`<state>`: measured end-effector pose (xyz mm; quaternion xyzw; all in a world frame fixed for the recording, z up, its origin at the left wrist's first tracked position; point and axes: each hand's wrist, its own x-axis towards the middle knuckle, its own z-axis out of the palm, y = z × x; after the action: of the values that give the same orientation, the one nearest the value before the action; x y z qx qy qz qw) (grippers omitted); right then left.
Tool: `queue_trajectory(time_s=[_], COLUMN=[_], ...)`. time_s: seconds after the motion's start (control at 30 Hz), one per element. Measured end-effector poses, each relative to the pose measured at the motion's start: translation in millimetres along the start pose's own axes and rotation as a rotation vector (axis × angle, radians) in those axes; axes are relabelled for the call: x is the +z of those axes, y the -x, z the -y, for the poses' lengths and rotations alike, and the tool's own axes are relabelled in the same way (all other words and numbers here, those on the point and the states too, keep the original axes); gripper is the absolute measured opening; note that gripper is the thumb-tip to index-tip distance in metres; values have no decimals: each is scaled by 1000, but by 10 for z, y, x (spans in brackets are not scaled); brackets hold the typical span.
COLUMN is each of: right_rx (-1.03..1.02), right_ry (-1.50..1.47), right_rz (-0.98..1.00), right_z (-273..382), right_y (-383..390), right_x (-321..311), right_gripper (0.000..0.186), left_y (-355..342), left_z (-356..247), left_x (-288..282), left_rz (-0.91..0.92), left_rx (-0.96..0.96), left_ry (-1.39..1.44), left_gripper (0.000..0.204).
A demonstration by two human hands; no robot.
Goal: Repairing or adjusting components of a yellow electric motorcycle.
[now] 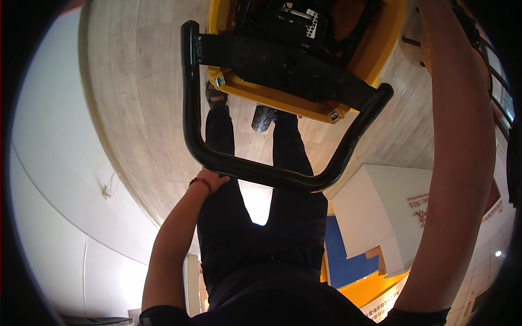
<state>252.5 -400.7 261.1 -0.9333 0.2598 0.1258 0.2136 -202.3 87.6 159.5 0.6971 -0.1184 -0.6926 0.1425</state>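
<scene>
In front of me is a yellow-and-black machine [283, 96] with a thick black tubular handle [266, 175] bent towards me. My left hand [215, 180], with a dark red bead bracelet on the wrist, is at the near left bend of this handle, over my dark-trousered leg. The handle hides part of its fingers, so I cannot tell whether it grips the tube or rests on the leg. My right forearm [462, 108] stretches up along the right side and leaves the picture at the top. That hand is out of sight.
Pale wood-look floor [147, 98] lies around the machine. A curved white wall [60, 146] runs along the left. To the right is a white angular panel [375, 209] beside a blue surface [348, 266]. My feet are close to the machine's near yellow edge.
</scene>
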Motion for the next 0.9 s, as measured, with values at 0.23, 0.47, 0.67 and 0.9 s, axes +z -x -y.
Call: queue_trajectory(time_s=[0.23,0.47,0.67,0.9], right_rx=[-54,-153,-405,138], right_ry=[187,483,1135,-175], right_rz=[12,34,43,242], right_z=[-7,-10,-28,-58], right_y=[-99,-178,-249,333], right_x=[-12,23,97,-153], right_gripper=[26,21,19,38], left_y=[-44,-121,-50,1], left_z=[52,117,46,-68], left_x=[39,147,70,-87], left_rz=[86,75,-10,16], left_rx=[-89,-78,-28,-189], left_ry=[-18,46,-41,19], left_gripper=[68,72,78,74])
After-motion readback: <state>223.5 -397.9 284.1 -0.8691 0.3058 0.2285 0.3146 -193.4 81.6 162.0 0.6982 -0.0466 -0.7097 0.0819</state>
